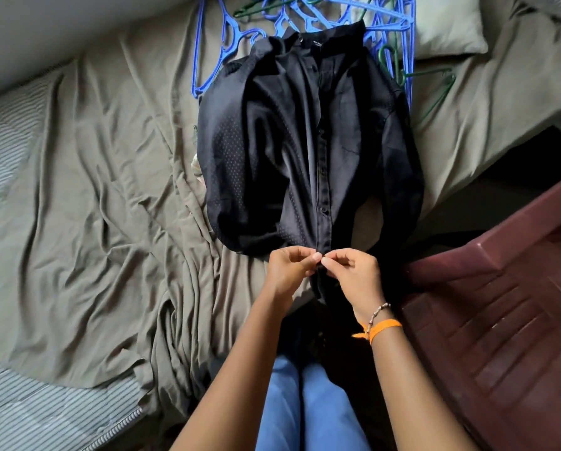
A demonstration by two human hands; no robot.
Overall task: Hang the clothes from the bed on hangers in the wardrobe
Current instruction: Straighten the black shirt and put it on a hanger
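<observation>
A black button-up shirt (305, 141) lies flat on the bed, collar at the far end, its hem hanging toward me over the bed's edge. My left hand (289, 271) and my right hand (350, 275) meet at the button placket near the hem, both pinching the black fabric between fingertips. The right wrist wears an orange band and a bead bracelet. Blue hangers (207, 60) and green hangers (435, 89) lie in a pile under and behind the shirt's collar.
The olive bedsheet (103, 206) is rumpled, with striped mattress showing at the left. A pillow (448, 24) lies at the far right. A dark red plastic chair (500, 304) stands close on my right. My legs in blue jeans are below.
</observation>
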